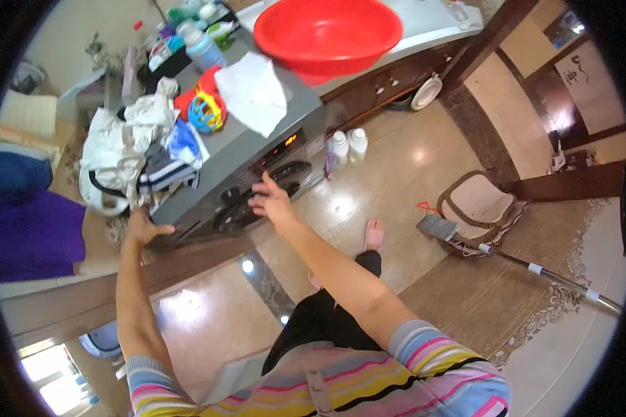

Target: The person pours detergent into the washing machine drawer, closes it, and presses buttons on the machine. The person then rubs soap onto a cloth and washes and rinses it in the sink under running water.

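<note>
Top [379,382]: striped in light blue, pink, yellow, black and grey; sleeves [459,368]: short, striped to match; cuffs [405,336]: ribbed, plain greyish blue; placket [317,389]: pale, narrow strip at the front, carrying small round fasteners; trousers [311,323]: black; footwear [373,229]: pink; left hand [143,229] and right hand [274,203]: bare; forearms [330,260]: bare to the cuffs.

1. The bare left hand [143,228] stretches its thumb toward the bare right hand [274,203]; its fingers are partly hidden.
2. The right hand, well apart, has loosely spread fingers.
3. Behind these hands, the bare left forearm [136,299] and bare right forearm [330,264] reach forward.
</note>
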